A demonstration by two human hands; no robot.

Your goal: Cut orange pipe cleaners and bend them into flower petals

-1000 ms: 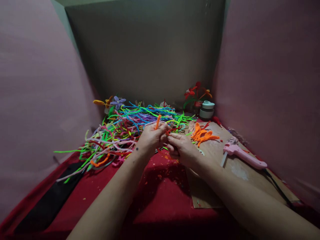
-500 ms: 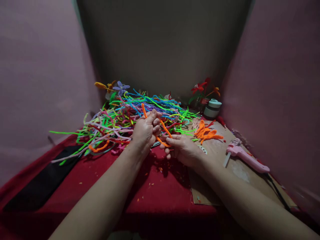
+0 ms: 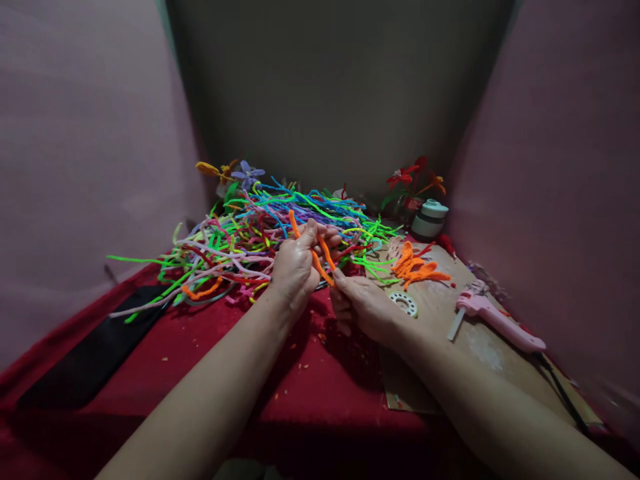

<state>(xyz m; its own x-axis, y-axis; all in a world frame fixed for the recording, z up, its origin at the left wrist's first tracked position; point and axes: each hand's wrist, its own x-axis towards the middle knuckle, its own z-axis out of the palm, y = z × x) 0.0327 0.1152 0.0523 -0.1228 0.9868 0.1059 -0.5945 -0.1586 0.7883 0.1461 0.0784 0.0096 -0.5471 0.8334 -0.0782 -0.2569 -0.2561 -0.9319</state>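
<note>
An orange pipe cleaner (image 3: 325, 252) is bent into a narrow loop between my two hands. My left hand (image 3: 296, 261) pinches it between thumb and fingers, and one end sticks up past the thumb. At the loop's lower right, the thumb and fingers of my right hand (image 3: 363, 301) close on the bend. Just behind my hands lies a tangled heap of pipe cleaners (image 3: 305, 203) in many colours. Finished-looking orange looped pieces (image 3: 419, 265) rest to the right.
On the right, a cardboard sheet (image 3: 430, 363) carries a pink glue gun (image 3: 500, 320) and a white ring with holes (image 3: 403, 304). A lidded jar (image 3: 429, 220) and pipe-cleaner flowers (image 3: 403, 177) stand behind. A black strip (image 3: 85, 360) lies left on the red cloth (image 3: 200, 380).
The orange pipe cleaner's loop has been drawn narrower, its two sides now nearly parallel. My left fingers have spread a little behind it. The whole view has shifted slightly.
</note>
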